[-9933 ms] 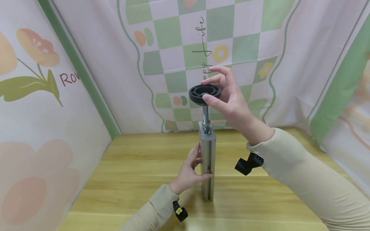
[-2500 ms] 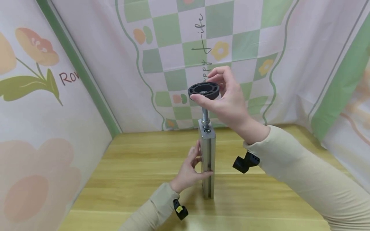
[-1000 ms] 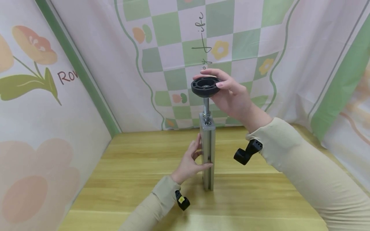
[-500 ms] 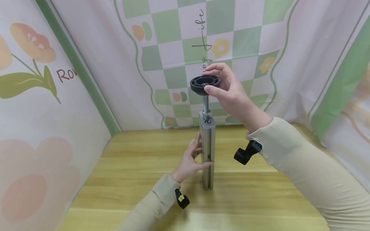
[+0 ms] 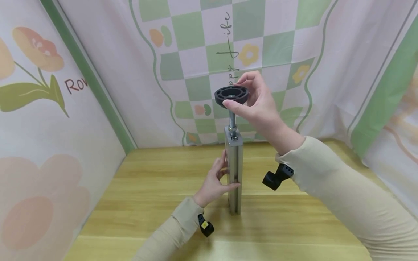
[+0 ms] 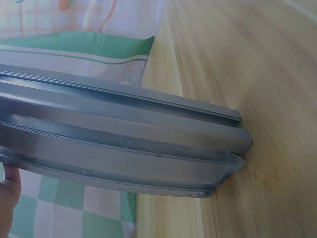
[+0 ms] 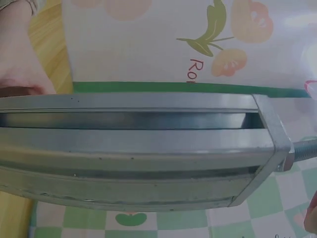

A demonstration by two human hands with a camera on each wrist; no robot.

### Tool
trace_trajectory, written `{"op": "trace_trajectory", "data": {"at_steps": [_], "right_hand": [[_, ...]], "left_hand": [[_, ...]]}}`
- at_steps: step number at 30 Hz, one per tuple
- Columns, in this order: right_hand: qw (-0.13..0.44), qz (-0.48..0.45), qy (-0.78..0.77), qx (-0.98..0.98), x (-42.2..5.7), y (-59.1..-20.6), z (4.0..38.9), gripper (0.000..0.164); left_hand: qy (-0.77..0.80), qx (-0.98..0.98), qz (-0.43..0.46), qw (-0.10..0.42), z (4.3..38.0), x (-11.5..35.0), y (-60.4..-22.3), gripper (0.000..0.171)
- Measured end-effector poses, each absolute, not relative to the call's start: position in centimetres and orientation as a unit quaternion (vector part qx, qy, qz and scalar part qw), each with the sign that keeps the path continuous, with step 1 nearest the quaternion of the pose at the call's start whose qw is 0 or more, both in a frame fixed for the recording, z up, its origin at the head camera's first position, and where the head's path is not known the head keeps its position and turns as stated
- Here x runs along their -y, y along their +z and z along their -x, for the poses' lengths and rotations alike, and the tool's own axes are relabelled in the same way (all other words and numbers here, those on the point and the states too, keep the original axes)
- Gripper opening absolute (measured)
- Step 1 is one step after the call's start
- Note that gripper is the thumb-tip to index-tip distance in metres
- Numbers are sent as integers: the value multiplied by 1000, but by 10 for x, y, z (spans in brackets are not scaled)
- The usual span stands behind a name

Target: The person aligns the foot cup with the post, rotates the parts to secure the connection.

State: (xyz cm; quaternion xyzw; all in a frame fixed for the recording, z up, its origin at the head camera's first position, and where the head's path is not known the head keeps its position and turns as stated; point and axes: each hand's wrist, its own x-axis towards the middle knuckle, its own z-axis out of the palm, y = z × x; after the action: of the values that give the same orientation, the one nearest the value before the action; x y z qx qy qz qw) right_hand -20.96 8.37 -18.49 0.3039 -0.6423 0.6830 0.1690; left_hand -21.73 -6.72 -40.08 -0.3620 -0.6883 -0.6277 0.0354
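Note:
An aluminium profile [image 5: 234,161] stands upright on the wooden table, its grooved sides also filling the left wrist view [image 6: 124,134]. A metal end plate [image 5: 233,140] with a screw caps its top. Out of the plate rises the threaded rod [image 5: 232,119] of a levelling foot, with a nut at its base. The foot's black round base [image 5: 231,93] faces up. My right hand [image 5: 261,108] pinches the base's rim, thumb in front and fingers behind. Lower down, my left hand [image 5: 210,186] grips the profile between thumb and fingers; the fingers are partly hidden behind it.
The wooden table [image 5: 156,181] spreads around the profile. A patterned curtain [image 5: 192,65] hangs behind it, with a flowered panel [image 5: 49,127] at the left. Black wrist mounts [image 5: 277,177] hang beneath both sleeves.
The right hand has turned back and forth around the black base; over the last half second its thumb has moved left along the front rim. The left hand keeps its grip on the profile.

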Motion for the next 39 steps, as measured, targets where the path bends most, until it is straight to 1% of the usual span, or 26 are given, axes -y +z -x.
{"op": "trace_trajectory", "data": {"at_steps": [8,13,15,18,20,22,24,25,29,33,36,39], "right_hand": [[292,-262,604,694,-75,-187,205,44],[368,-253,550,706,-70,-189,204,54],[381,-252,542,705,-69,-190,204,57],[378,-256,548,701,-71,-192,206,59],[356,-268,567,693,-73,-193,208,55],[314,-284,602,677,-76,-192,211,44],[254,-307,654,643,-77,-191,215,35],[217,-319,679,624,-78,-190,217,33],[78,-372,753,538,-84,-187,227,35],[-28,-412,775,479,-90,-186,232,40],[-78,-422,778,459,-93,-186,232,42],[-96,-429,774,456,-95,-186,233,44]], "left_hand": [[-628,691,357,32,216,67,-401,109],[-627,692,356,33,216,67,-401,110],[-627,692,355,33,215,67,-401,110],[-627,694,352,32,214,68,-401,110],[-625,696,353,34,214,67,-402,109],[-623,696,355,36,215,67,-402,108],[-622,697,355,36,216,66,-402,107],[-622,697,355,37,216,66,-403,107],[-623,697,355,32,217,65,-402,108],[-624,694,358,35,217,66,-402,108],[-625,691,362,39,217,66,-403,108],[-626,689,362,41,217,67,-403,107]]}}
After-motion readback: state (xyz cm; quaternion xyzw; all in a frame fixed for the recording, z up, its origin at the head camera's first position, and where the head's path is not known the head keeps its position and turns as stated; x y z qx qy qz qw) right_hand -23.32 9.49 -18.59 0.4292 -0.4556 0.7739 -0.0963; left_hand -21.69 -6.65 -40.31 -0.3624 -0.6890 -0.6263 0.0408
